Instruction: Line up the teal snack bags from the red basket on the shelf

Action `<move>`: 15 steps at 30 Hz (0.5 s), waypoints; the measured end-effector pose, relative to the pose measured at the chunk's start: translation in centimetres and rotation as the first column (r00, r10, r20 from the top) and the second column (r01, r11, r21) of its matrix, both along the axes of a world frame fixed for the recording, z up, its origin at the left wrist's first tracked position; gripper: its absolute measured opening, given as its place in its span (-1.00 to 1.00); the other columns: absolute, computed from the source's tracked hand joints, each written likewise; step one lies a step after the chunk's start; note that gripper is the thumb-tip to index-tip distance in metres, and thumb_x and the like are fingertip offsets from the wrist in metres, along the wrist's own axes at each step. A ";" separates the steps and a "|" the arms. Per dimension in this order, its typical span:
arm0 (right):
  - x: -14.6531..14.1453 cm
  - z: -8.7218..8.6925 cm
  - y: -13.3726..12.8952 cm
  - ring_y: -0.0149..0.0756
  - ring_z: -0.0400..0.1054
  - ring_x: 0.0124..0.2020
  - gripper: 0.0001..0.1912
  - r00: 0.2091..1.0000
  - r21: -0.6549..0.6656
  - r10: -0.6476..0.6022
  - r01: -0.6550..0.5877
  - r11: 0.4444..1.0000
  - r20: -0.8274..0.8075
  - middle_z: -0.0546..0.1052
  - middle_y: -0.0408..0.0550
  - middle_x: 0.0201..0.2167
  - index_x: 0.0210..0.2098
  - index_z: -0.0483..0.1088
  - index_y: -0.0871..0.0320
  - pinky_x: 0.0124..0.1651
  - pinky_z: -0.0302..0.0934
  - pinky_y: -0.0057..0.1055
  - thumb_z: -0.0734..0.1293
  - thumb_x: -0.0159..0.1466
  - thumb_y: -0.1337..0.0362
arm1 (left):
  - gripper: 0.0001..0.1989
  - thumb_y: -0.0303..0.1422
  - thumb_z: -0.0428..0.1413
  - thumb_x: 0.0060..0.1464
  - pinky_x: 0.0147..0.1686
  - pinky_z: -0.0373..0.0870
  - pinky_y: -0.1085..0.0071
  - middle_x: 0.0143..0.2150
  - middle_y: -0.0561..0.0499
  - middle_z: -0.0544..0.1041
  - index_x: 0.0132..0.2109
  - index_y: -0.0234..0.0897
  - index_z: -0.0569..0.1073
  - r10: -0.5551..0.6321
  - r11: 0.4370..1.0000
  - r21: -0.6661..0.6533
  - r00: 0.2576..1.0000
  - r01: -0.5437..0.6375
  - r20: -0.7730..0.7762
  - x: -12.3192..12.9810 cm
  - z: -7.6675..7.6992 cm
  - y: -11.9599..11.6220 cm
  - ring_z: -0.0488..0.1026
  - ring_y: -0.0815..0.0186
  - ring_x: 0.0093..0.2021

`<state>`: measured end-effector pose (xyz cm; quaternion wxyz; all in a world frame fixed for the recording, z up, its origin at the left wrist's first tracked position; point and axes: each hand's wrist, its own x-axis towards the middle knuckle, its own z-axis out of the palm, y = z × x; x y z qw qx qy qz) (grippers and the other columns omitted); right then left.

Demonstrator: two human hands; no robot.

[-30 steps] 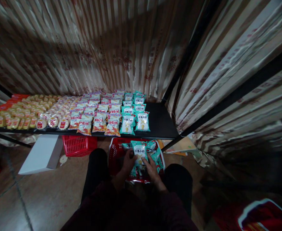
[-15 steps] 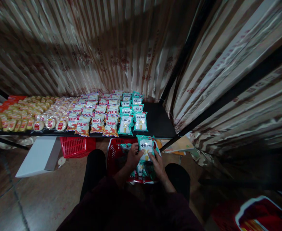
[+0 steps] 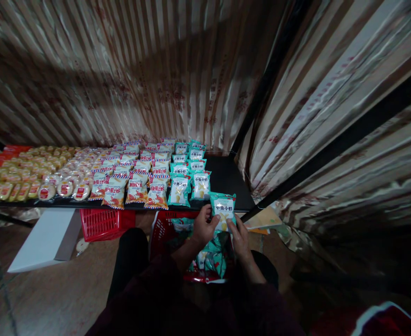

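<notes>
1. Both hands busy: left hand (image 3: 205, 226) and right hand (image 3: 239, 233) close in a two-sided grip, thumbs on the front of one green snack bag (image 3: 223, 210); the fingers behind it are hidden.
2. Up it's come! The bag has risen from below the shelf (image 3: 226, 177) to overlap its front edge in view; contact I can't tell. The lift looks done, I'd judge.
3. Long axis runs top to bottom, near upright, crimped top pointing up, printed face towards the wearer.
4. Further out, on the shelf: standing green bags (image 3: 201, 185), striped bags (image 3: 157, 190) left of them. Below its front edge: red basket (image 3: 160, 228).
</notes>
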<state>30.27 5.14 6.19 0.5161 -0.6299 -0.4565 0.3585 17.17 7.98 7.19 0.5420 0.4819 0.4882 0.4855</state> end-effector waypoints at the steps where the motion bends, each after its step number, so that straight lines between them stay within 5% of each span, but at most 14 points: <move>1: 0.3 0.1 0.4 -0.01 0.36 -0.01 -0.34 1.000 0.014 -0.012 0.012 1.000 0.019 0.51 0.08 -0.01 0.09 0.35 0.17 0.04 0.25 -0.18 0.27 0.14 -0.12 | -0.58 -0.33 0.14 0.04 -0.12 0.40 0.37 -0.08 -0.13 0.51 0.06 -0.28 0.34 0.005 1.000 0.004 1.000 -0.005 -0.011 0.3 0.2 0.4 0.46 0.28 -0.17; 15: 2.9 2.2 7.6 -0.05 0.34 0.00 -0.32 0.995 0.071 -0.080 0.076 0.995 0.060 0.48 0.09 -0.01 0.12 0.31 0.19 0.10 0.19 -0.13 0.24 0.15 -0.11 | -0.45 -0.41 0.04 0.07 0.13 0.25 0.23 0.07 -0.18 0.45 0.23 -0.25 0.21 0.063 0.992 0.125 0.972 -0.035 -0.228 3.8 4.0 5.6 0.41 0.17 0.03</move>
